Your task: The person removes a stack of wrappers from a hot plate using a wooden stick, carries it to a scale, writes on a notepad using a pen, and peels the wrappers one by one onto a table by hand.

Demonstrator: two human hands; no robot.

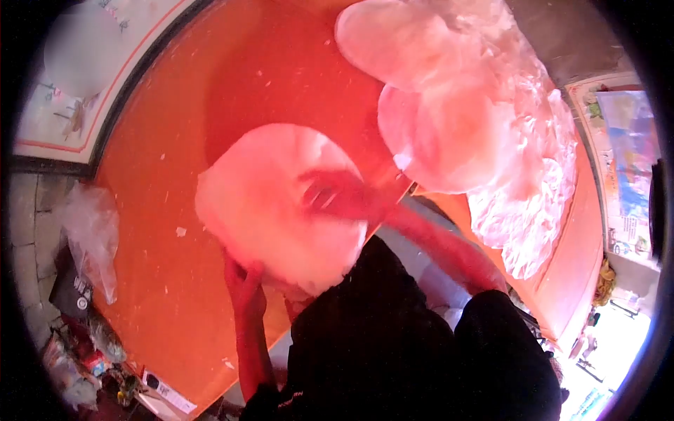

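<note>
A large, round, pale sheet (260,182), thin-looking and slightly uneven at its rim, is in front of my body above the orange surface. My left hand (246,281) is at its lower left edge, with the thumb against the rim and the other fingers partly hidden. Over the right part of the sheet is my right hand (337,195), smeared by motion. Its fingers point left across the sheet, and I cannot tell whether they press on it or pinch something.
A big heap of similar pale round sheets (449,133) lies at the upper right. The orange surface (161,281) carries small white scraps. A clear plastic bag (91,231) and assorted clutter (84,358) are at the left. A bordered white panel (77,91) is at the upper left.
</note>
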